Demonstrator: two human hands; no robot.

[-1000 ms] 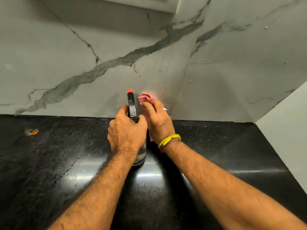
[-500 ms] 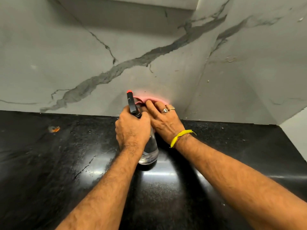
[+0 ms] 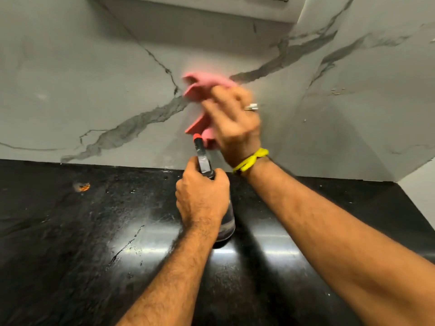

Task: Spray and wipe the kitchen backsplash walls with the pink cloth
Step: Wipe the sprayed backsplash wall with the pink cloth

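— Where was the pink cloth (image 3: pixel 207 84) at that moment?

— Up against the grey marble backsplash (image 3: pixel 94 90), on the back wall, just left of the corner where the two veined panels met. The right hand (image 3: pixel 235 123) had it bunched, and part of it hung down below the palm. It was blurred, as was the hand.

— And the fingers (image 3: pixel 223 95) of that hand?

— Curled over the cloth, pressing it to the wall. A ring (image 3: pixel 251 107) showed on one of them and a yellow band (image 3: pixel 250 160) on the wrist.

— What about the other hand?

— The left hand (image 3: pixel 202 198) was wrapped around the neck of a clear spray bottle (image 3: pixel 227 222), fingers clamped tight on it. The bottle stood upright over the black tabletop (image 3: pixel 70 231); I couldn't tell whether its base touched the surface. Its black head with the red nozzle tip (image 3: pixel 196 137) pointed at the wall, just beneath the hanging cloth.

— Anything else on the tabletop?

— A small orange speck (image 3: pixel 83 187) well off to the left, near the wall, and glare from lights on the polished stone.
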